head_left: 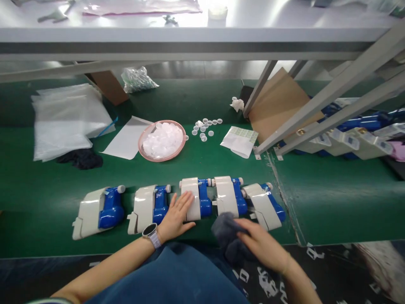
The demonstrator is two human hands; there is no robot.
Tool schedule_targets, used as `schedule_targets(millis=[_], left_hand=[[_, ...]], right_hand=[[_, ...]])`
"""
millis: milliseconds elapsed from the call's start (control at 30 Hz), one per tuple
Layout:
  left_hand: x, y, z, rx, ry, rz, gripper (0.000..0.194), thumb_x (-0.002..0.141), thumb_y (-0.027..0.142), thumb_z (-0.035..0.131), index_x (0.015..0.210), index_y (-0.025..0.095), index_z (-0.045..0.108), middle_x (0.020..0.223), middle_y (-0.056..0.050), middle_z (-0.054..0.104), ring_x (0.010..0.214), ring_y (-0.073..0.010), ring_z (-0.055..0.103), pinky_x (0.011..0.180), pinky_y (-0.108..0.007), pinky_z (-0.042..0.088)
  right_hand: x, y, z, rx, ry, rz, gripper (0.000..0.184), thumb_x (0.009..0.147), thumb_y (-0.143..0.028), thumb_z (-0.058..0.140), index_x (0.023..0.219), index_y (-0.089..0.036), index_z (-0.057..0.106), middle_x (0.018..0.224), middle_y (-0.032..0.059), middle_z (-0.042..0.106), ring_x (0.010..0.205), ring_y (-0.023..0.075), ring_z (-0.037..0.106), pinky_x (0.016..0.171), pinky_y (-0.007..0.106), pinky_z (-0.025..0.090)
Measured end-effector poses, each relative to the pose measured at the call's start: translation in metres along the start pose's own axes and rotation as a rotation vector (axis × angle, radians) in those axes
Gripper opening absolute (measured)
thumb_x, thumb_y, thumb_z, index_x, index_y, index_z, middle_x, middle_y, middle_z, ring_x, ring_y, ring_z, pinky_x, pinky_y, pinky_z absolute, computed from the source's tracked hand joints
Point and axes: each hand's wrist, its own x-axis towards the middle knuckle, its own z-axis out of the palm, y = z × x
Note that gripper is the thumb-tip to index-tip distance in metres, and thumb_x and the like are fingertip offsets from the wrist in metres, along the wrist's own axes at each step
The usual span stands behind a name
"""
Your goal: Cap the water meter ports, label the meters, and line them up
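Green benchtop [41, 190] carries five white-and-blue units [196, 200] in a row, with the left hand [177, 214] spread open, its fingers resting on the middle one's pale casing. Near the bench's front edge, the right hand [262, 241] grips a bunched dark cloth [228, 233] beside the fourth unit from the left, contact between them unclear through blur. Wiping seems the step in hand; laying cloth to casing would call for the left hand to hold that unit steady.
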Motion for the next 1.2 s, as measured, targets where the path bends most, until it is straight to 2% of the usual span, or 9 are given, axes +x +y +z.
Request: schedule_targets(millis=[100,200,367,533,633,767,867,1033,1200], left_hand=[[0.016,0.028,0.003,-0.092,-0.208,0.376,0.058,0.088,0.031,0.05,0.142,0.023,0.03,0.147,-0.006,0.036,0.139,-0.0213,0.024,0.118,-0.044,0.007],[0.03,0.049,0.025,-0.062,-0.298,0.462,0.066,0.085,0.032,0.055,0.143,0.019,0.027,0.148,-0.008,0.033,0.139,-0.024,0.022,0.117,-0.047,0.0],[0.036,0.048,0.042,0.029,-0.345,0.475,0.069,0.083,0.025,0.056,0.144,0.019,0.025,0.148,-0.006,0.034,0.141,-0.0232,0.016,0.114,-0.048,-0.012],[0.049,0.061,0.025,-0.005,-0.333,0.528,0.06,0.085,0.027,0.051,0.141,0.02,0.032,0.15,-0.005,0.031,0.141,-0.0228,0.017,0.117,-0.048,-0.004],[0.071,0.093,0.029,-0.067,-0.38,0.699,0.056,0.086,0.028,0.052,0.139,0.019,0.035,0.148,-0.005,0.034,0.141,-0.0211,0.018,0.118,-0.046,0.002],[0.103,0.134,0.041,-0.165,-0.449,0.844,0.051,0.08,0.024,0.06,0.129,0.018,0.047,0.138,-0.01,0.047,0.134,-0.0246,0.033,0.116,-0.049,0.01],[0.132,0.133,0.036,-0.464,-0.402,0.682,0.042,0.081,0.026,0.059,0.123,0.021,0.054,0.126,-0.01,0.057,0.124,-0.0243,0.046,0.113,-0.045,0.022],[0.22,0.087,0.026,-1.233,-0.127,-0.33,0.042,0.072,0.029,0.071,0.111,0.016,0.061,0.123,-0.014,0.058,0.119,-0.027,0.049,0.11,-0.041,0.029],[0.331,0.074,0.053,-1.404,-0.099,-0.671,0.047,0.083,0.042,0.061,0.116,0.01,0.053,0.125,-0.021,0.053,0.114,-0.0281,0.053,0.098,-0.045,0.041]], right_hand=[[0.039,0.008,-0.024,-0.161,0.291,0.094,0.047,0.088,-0.036,0.044,0.132,-0.021,0.048,0.136,0.0111,0.05,0.125,0.0255,0.047,0.106,0.048,0.038],[0.076,0.013,0.009,-0.356,0.359,0.157,0.055,0.083,-0.036,0.055,0.135,-0.022,0.044,0.151,0.0121,0.029,0.137,0.0369,0.026,0.104,0.065,0.028],[0.022,0.028,0.068,-0.29,0.434,0.074,0.045,0.082,-0.01,0.043,0.124,-0.017,0.056,0.139,0.01,0.049,0.132,0.0264,0.038,0.11,0.049,0.034],[-0.058,0.049,0.016,-0.02,0.553,0.13,0.035,0.086,-0.025,0.044,0.116,-0.021,0.06,0.12,0.0091,0.062,0.112,0.0212,0.058,0.098,0.038,0.049],[-0.039,0.065,-0.024,-0.162,0.795,0.18,0.039,0.085,-0.034,0.047,0.121,-0.022,0.058,0.132,0.0107,0.054,0.122,0.0262,0.049,0.104,0.046,0.041],[-0.001,0.094,-0.013,-0.382,0.652,0.341,0.047,0.081,-0.041,0.055,0.126,-0.031,0.053,0.143,0.0061,0.042,0.128,0.0384,0.036,0.098,0.07,0.029],[-0.009,0.119,0.024,-0.352,0.759,0.342,0.05,0.083,-0.049,0.051,0.129,-0.029,0.05,0.145,0.0077,0.037,0.124,0.0356,0.037,0.095,0.063,0.036],[-0.016,0.127,0.056,-0.275,1.066,0.332,0.042,0.085,-0.046,0.049,0.116,-0.019,0.057,0.135,0.0147,0.042,0.119,0.0336,0.04,0.098,0.056,0.035],[0.015,0.106,0.051,-0.25,1.112,0.413,0.044,0.085,-0.042,0.049,0.121,-0.018,0.053,0.135,0.0201,0.041,0.12,0.038,0.04,0.094,0.06,0.035]])
